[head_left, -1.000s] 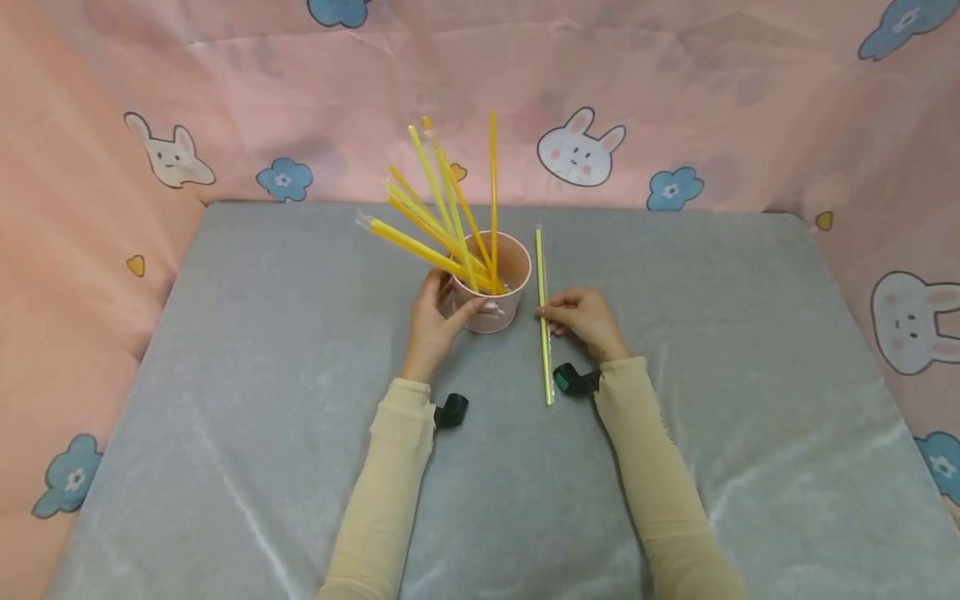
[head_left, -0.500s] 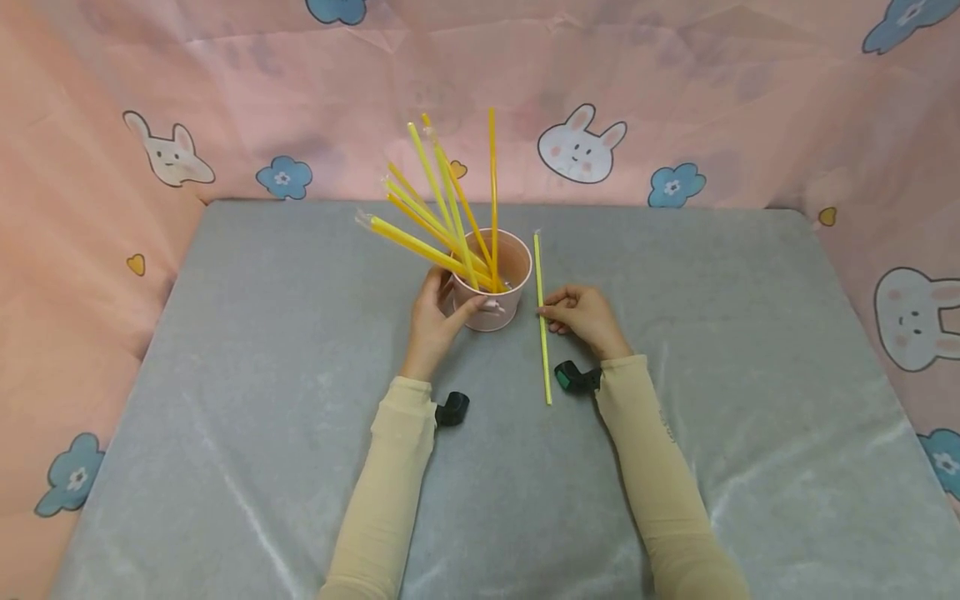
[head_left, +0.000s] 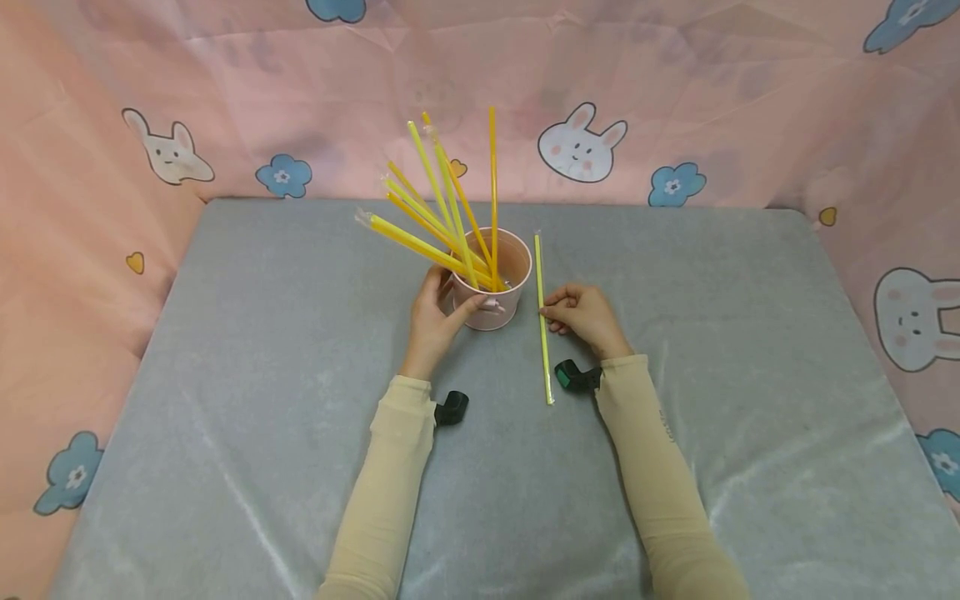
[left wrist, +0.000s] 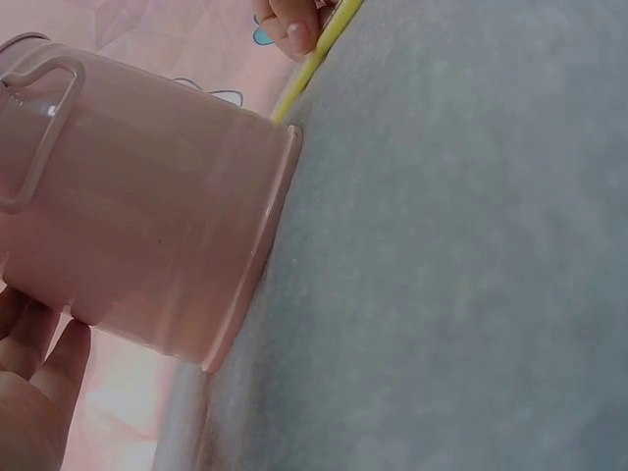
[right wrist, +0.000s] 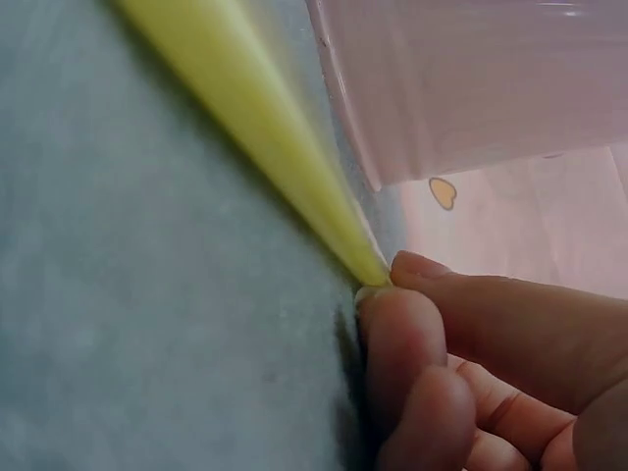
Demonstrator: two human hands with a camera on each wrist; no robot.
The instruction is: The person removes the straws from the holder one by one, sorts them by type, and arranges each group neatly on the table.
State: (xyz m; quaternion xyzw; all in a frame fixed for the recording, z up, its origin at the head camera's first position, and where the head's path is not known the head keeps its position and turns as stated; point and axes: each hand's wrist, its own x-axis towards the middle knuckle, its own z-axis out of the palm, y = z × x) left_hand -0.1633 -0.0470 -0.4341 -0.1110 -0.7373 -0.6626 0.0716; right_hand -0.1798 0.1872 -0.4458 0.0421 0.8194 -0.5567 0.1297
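A small pink bucket [head_left: 486, 315] stands on the table, and my left hand [head_left: 437, 329] grips its near left side with fingers and thumb around the wall. Inside lean several yellow and orange straws [head_left: 420, 242], some in clear wrappers, most tipping left and one upright. To the right of the bucket, one yellow-green straw [head_left: 544, 358] in a clear wrapper lies lengthwise on the cloth. Around its middle my right hand [head_left: 588, 317] pinches it between thumb and fingertips. The right wrist view shows this pinch on the straw [right wrist: 265, 137] close up, low against the cloth.
Grey cloth covers the table [head_left: 300, 400]. Behind and at the sides hangs a pink curtain [head_left: 465, 67] printed with rabbits and blue flowers. The bucket's wire-like handle [left wrist: 59, 137] shows on its side in the left wrist view. Black wrist cameras [head_left: 452, 408] sit on both sleeves.
The clear wrapper edge that stood out along the right of the pinched straw a second ago no longer shows there. Both hands and the bucket keep their places.
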